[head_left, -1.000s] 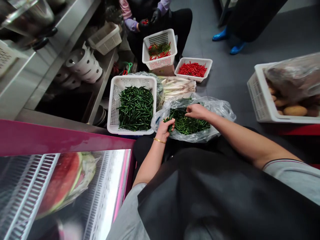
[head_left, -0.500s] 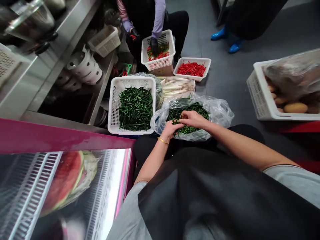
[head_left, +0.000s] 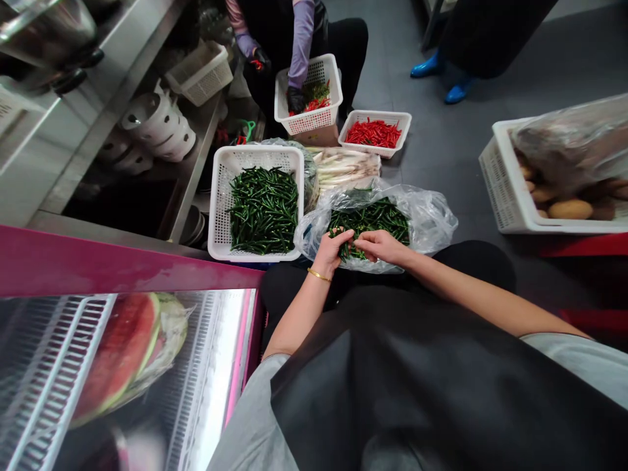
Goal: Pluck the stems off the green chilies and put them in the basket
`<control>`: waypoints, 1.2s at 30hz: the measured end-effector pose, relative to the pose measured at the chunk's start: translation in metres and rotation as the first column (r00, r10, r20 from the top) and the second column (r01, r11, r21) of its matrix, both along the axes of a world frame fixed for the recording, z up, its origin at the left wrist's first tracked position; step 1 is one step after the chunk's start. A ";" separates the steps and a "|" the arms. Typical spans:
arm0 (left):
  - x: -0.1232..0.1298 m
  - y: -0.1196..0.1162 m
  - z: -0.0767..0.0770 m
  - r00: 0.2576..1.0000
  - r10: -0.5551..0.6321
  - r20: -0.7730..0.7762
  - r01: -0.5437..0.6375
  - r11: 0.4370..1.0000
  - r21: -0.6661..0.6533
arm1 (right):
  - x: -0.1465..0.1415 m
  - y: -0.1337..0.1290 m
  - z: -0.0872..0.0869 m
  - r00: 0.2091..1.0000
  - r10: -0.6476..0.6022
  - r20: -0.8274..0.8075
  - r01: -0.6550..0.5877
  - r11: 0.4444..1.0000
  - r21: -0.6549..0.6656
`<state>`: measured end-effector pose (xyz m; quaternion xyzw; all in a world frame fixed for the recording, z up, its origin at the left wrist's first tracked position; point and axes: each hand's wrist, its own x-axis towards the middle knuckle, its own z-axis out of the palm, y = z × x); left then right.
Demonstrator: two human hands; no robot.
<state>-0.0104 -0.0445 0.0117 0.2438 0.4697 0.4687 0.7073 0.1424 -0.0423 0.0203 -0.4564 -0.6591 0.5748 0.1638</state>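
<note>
Over an open clear plastic bag (head_left: 434, 216) of green chili peppers (head_left: 380, 219), my two hands work close together. My left hand (head_left: 331, 250), with a gold bracelet at the wrist, is closed around several green chilies. The fingertips of my right hand (head_left: 381, 247) are pinched just beside them; whatever is between those fingers is too small to make out. To the left of the bag stands a white perforated basket (head_left: 223, 196) holding a heap of green chilies (head_left: 265, 209).
Beyond the bag lie pale long-stemmed vegetables (head_left: 346, 167) and a white basket of red chilies (head_left: 375, 133). A gloved co-worker reaches into another white basket (head_left: 314, 121). A potato crate (head_left: 510, 190) stands right; a fridge with cut watermelon (head_left: 120, 356) is at my left.
My right hand has lowered slightly, and its fingers have drawn a little away from my left thumb. The co-worker's gloved hand has shifted left in the basket.
</note>
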 end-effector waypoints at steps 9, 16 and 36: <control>-0.027 0.020 0.047 0.990 0.144 0.010 -0.143 0.975 0.168 | 0.000 0.029 -0.009 0.492 0.033 0.870 -0.478 0.845 0.238; -0.054 0.012 0.018 0.970 0.100 0.221 -0.100 0.995 -0.011 | -0.034 0.032 -0.055 0.621 0.159 0.768 -0.563 0.772 0.296; -0.053 0.015 0.002 0.997 0.025 0.067 -0.019 0.995 -0.099 | 0.007 0.088 -0.049 0.761 0.018 0.648 -0.285 0.907 0.309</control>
